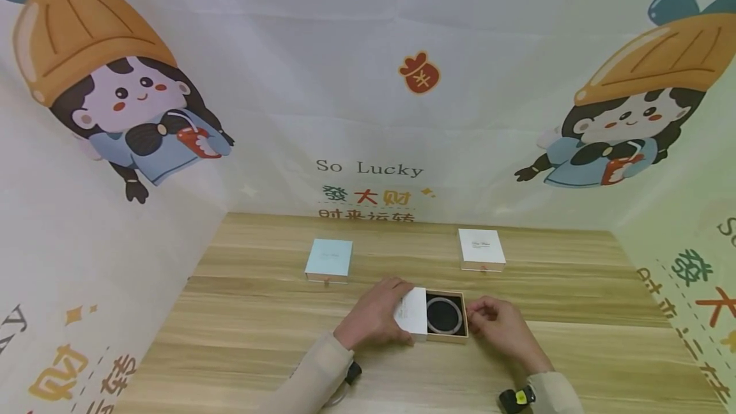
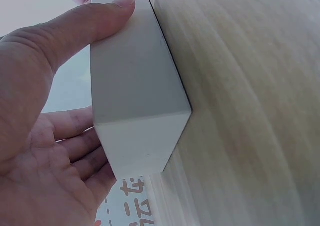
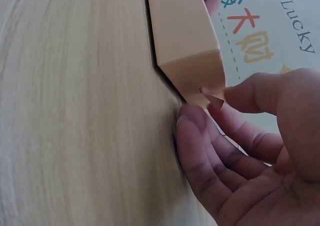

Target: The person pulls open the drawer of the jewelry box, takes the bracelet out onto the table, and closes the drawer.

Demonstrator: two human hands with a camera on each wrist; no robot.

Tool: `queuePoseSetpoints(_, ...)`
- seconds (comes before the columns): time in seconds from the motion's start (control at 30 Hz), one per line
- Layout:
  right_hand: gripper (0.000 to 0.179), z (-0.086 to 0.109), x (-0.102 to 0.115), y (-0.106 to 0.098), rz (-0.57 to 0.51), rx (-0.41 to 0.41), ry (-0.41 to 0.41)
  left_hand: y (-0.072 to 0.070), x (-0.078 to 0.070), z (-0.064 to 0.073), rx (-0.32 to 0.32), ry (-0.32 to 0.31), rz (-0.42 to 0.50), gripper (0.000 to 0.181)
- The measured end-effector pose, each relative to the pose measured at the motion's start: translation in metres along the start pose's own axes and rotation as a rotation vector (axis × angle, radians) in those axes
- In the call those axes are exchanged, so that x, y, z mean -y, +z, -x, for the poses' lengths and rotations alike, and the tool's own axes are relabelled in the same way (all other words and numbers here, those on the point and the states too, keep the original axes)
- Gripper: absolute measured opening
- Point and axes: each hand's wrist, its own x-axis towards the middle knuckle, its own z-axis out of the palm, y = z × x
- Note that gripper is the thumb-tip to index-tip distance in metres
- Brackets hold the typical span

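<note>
A white sliding drawer box (image 1: 411,313) lies on the table, its tan inner drawer (image 1: 447,339) pulled partly out to the right. Inside the drawer is a grey ring-shaped piece (image 1: 460,318) around a black middle. My left hand (image 1: 376,313) grips the white outer sleeve (image 2: 135,81), thumb along the near side and fingers at the far side. At the drawer's right end, my right hand (image 1: 503,328) has thumb and forefinger around a small ribbon pull tab (image 3: 214,100). Its other fingers curl beside the table surface.
A pale blue box (image 1: 329,259) sits farther back on the left of the wooden table (image 1: 253,312). Another white box (image 1: 482,248) stands at the back right. A printed cloth (image 1: 368,101) hangs behind the table and along both sides.
</note>
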Motion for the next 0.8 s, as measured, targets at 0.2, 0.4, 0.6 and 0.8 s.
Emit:
queuePoseSetpoints(0.2, 0.015, 0.002, 0.006, -0.002, 0.064, -0.055, -0.027, 0.000, 0.000, 0.000, 0.000, 0.003, -0.007, 0.097)
queuePoseSetpoints(0.4, 0.040, 0.004, 0.009, -0.001, 0.083, -0.062, -0.108, 0.001, 0.000, 0.000, 0.000, 0.000, -0.002, 0.097)
queuePoseSetpoints(0.6, 0.053, 0.008, 0.018, 0.004, 0.197, -0.073, -0.251, 0.001, 0.000, 0.000, 0.006, -0.003, -0.007, 0.097)
queuePoseSetpoints(0.8, 0.053, 0.013, 0.031, 0.012, 0.352, -0.095, -0.398, 0.001, 0.001, 0.000, -0.002, 0.011, -0.020, 0.096)
